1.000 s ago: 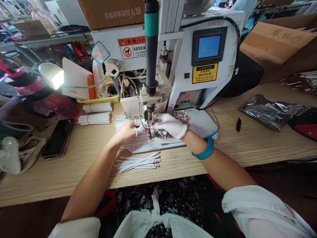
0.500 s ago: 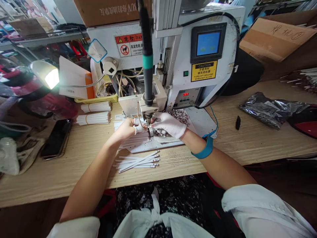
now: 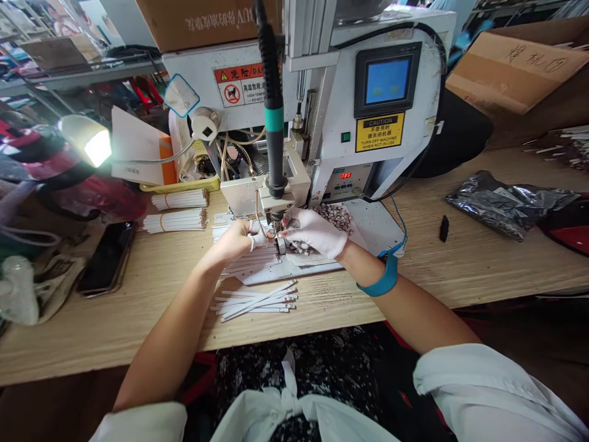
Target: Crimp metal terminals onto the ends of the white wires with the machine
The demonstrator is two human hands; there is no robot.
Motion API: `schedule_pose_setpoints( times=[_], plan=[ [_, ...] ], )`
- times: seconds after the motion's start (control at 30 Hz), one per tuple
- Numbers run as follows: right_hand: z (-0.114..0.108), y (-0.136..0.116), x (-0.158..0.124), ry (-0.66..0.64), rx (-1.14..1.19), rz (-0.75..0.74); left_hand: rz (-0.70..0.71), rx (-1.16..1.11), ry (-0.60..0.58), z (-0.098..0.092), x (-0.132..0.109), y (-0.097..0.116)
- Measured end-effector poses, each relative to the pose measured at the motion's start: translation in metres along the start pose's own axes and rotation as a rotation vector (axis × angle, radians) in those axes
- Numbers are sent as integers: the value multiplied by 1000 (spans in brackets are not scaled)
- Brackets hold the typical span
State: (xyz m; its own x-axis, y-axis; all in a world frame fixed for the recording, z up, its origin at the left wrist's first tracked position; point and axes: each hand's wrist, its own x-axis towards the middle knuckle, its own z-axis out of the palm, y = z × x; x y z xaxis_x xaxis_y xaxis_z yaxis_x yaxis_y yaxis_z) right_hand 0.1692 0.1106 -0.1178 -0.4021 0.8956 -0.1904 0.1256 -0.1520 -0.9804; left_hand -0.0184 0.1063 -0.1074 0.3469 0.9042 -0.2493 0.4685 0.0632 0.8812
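Observation:
My left hand (image 3: pixel 232 240), with white finger cots, pinches white flat wires (image 3: pixel 221 231) just left of the soldering tip. My right hand (image 3: pixel 315 233), in a white glove, rests beside a small metal fixture (image 3: pixel 280 245), with its fingertips close to the wire ends. Above both hands, a soldering iron (image 3: pixel 275 132) with a dark handle and teal band points down at the fixture. Its tip (image 3: pixel 277 216) is partly hidden by my fingers. The exact contact point is hidden too. A white work plate (image 3: pixel 294 270) lies under my hands.
A white soldering machine (image 3: pixel 386 123) with a blue screen stands behind. Banded wire bundles (image 3: pixel 177 212) lie left, loose wires (image 3: pixel 253 301) in front. Also on the bench are a phone (image 3: pixel 107 256), a lit lamp (image 3: pixel 87 140) and a black foil bag (image 3: pixel 506 205).
The view has shifted slightly, so the machine and iron sit a little differently in the frame. My hands stay at the fixture with little visible movement.

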Motion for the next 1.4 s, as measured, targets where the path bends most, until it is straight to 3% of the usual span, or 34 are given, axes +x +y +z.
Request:
schedule_pose_setpoints(
  times=[0.2,0.3,0.4,0.53,0.63,0.73,0.83,0.97,1.4],
  plan=[
    [-8,3,1,-6,-48,-127,51,38,4,-1,-1,1],
    [-19,-5,-5,6,-148,-28,62,97,10,-5,-7,2],
    [-27,-13,-12,14,-264,68,99,229,-55,-4,-21,7],
    [-26,-12,-14,-219,-276,121,114,513,-196,11,-44,15],
    [-25,-10,-12,-99,-361,117,90,680,-235,19,-50,20],
    [-31,-10,-10,79,-495,41,70,846,-67,17,-45,19],
    [-40,-9,-6,151,-658,-98,46,1051,51,10,-37,14],
    [-47,-4,-1,183,-823,-214,67,1050,90,8,-30,5],
    [-54,5,3,216,-907,-260,286,932,214,7,-15,-9]
  ],
)
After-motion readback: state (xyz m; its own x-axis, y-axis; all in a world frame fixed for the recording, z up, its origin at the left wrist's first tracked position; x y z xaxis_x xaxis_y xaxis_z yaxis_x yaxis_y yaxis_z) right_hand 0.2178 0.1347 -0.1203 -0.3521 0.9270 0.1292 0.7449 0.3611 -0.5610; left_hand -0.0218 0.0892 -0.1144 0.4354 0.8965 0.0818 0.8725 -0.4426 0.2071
